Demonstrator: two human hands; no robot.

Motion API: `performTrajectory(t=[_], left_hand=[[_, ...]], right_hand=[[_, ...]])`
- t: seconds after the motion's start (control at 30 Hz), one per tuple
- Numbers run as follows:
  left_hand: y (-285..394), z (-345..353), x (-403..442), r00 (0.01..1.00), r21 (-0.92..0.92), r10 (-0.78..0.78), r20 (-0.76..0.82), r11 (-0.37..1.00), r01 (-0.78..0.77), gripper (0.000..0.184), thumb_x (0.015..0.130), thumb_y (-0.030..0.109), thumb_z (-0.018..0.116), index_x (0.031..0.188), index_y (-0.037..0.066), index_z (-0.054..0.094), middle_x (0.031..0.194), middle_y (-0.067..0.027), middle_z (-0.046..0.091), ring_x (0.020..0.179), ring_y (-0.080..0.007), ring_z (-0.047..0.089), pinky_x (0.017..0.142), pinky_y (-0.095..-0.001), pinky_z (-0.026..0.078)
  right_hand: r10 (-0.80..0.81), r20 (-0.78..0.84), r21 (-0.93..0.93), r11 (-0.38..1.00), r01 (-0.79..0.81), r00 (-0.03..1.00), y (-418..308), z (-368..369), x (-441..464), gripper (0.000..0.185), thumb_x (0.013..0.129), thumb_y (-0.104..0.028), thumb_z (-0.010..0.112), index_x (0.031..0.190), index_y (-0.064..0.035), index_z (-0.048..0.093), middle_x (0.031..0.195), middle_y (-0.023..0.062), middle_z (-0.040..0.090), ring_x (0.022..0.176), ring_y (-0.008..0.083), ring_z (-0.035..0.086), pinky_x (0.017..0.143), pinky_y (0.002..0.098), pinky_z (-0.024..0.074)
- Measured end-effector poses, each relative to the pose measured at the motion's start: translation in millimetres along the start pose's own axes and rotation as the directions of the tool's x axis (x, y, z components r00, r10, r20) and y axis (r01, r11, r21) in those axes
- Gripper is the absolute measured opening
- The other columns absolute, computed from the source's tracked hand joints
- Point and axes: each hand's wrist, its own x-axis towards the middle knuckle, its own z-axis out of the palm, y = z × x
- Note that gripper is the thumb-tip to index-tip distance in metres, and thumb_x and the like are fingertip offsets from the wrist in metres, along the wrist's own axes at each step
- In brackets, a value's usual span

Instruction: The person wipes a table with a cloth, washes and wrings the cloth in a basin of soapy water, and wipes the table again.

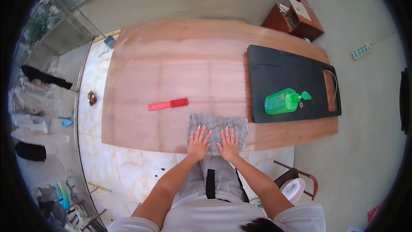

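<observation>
A grey patterned cloth (218, 122) lies spread out flat at the near edge of the wooden table (141, 64). My left hand (199, 143) rests palm down on its left part, fingers spread. On its right part lies my right hand (228, 143), also flat with the fingers apart. Beyond the cloth, to the left, is a red brush (168, 104) with a pink handle. To the right, a green pump bottle (281, 102) lies on its side on a black board (283, 66) that has a cut-out at its right end.
A reddish-brown wooden box (293, 18) stands past the table's far right corner. On the right wall hangs a power strip (362, 51). A chair (305, 176) with a pale basin (293, 190) is at the near right. Clothes (32, 150) hang at the left.
</observation>
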Motion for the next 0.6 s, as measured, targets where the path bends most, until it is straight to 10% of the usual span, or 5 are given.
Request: performTrajectory(t=[0.6], left_hand=[[26.1, 5.1, -59.2, 0.960, 0.091, -0.278, -0.034, 0.956, 0.280, 0.066, 0.092, 0.032, 0.052, 0.151, 0.025, 0.023, 0.159, -0.0042, 0.013, 0.146, -0.0237, 0.013, 0.116, -0.0496, 0.013]], right_hand=[[-0.196, 0.315, -0.058, 0.973, 0.225, 0.929, -14.2, -3.1, -9.9, 0.082, 0.084, -0.030, 0.060, 0.151, -0.0116, 0.017, 0.159, 0.0134, 0.001, 0.137, 0.0584, -0.007, 0.101, 0.0767, 0.0130]])
